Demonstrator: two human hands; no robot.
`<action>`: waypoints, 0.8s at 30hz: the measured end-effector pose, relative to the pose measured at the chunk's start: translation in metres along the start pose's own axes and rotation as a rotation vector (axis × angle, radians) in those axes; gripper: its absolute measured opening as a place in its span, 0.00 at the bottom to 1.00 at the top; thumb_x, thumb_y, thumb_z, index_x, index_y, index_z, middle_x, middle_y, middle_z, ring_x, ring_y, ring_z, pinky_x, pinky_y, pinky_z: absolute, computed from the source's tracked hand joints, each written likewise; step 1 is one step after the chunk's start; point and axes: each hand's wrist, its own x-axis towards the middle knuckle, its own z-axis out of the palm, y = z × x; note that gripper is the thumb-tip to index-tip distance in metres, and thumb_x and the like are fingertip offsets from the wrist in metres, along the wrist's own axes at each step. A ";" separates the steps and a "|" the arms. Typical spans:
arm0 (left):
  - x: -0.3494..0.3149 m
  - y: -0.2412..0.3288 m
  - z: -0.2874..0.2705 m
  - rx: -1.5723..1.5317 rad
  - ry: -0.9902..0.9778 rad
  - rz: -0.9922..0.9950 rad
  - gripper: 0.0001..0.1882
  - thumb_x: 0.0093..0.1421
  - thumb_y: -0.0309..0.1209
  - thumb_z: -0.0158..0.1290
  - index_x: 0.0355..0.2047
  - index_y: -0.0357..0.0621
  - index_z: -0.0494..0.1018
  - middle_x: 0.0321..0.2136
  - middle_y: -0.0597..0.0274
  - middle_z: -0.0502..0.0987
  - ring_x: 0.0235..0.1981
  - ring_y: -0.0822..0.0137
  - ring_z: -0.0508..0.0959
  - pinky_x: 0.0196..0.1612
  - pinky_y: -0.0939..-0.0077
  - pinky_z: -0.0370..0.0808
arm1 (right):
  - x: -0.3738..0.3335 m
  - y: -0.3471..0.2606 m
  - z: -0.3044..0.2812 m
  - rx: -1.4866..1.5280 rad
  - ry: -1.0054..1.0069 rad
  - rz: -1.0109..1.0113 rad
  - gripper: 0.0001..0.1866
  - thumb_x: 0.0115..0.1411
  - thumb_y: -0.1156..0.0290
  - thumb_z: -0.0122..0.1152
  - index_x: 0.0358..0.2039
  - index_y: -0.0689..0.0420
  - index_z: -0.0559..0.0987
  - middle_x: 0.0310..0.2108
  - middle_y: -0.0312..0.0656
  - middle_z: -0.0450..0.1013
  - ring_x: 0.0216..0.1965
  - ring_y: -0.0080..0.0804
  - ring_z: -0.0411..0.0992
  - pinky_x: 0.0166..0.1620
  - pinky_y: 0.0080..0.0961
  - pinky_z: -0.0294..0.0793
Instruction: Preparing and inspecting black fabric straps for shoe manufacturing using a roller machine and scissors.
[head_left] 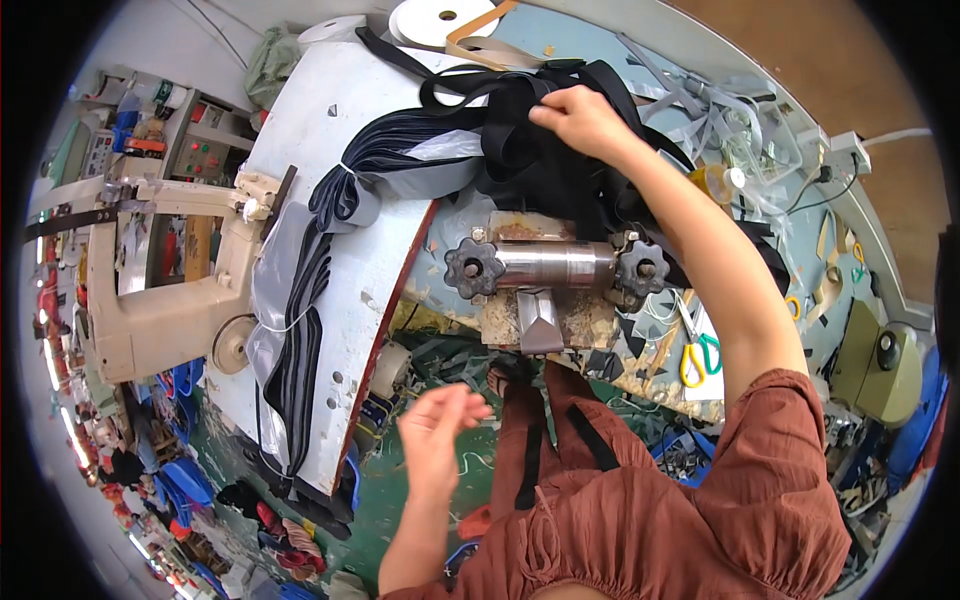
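My right hand [580, 122] reaches to the far side of the table, with its fingers closed at a black strap [512, 125] in a tangled heap of black webbing. Low on the left, my left hand [437, 428] is raised over the floor, its fingers curled in with the thumb against them; nothing shows in it. Between my arms stands a machine with a shiny metal roller [555, 265], a black star-shaped knob [474, 267] at its left end and another [642, 268] at its right. A metal chute [540, 322] sticks out below the roller toward me.
Bundled dark strips [300, 370] lie along the white table [385, 225] at left, beside a beige sewing machine [170, 290]. Yellow-handled scissors [692, 365], a yellow bottle [715, 183] and scraps lie at right. A white roll [440, 20] stands at the back.
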 end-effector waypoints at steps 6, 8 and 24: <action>0.010 0.119 0.052 0.552 0.016 0.918 0.12 0.55 0.24 0.56 0.40 0.34 0.73 0.33 0.54 0.78 0.35 0.63 0.78 0.41 0.74 0.73 | -0.073 -0.056 -0.095 0.570 -0.105 -0.133 0.16 0.63 0.62 0.50 0.35 0.65 0.74 0.24 0.32 0.68 0.29 0.17 0.63 0.36 0.18 0.66; 0.020 0.161 0.086 0.744 -0.053 1.268 0.20 0.50 0.27 0.61 0.45 0.38 0.72 0.39 0.58 0.78 0.43 0.59 0.76 0.45 0.70 0.71 | -0.111 -0.081 -0.135 0.553 -0.217 -0.225 0.15 0.63 0.63 0.51 0.36 0.65 0.74 0.26 0.30 0.68 0.30 0.16 0.63 0.35 0.17 0.66; 0.015 0.226 0.156 0.706 -1.065 0.234 0.09 0.49 0.28 0.62 0.23 0.35 0.76 0.19 0.71 0.74 0.20 0.83 0.70 0.23 0.86 0.66 | -0.292 -0.014 -0.245 0.568 0.254 0.000 0.10 0.59 0.68 0.55 0.24 0.61 0.73 0.23 0.27 0.66 0.26 0.12 0.62 0.30 0.11 0.60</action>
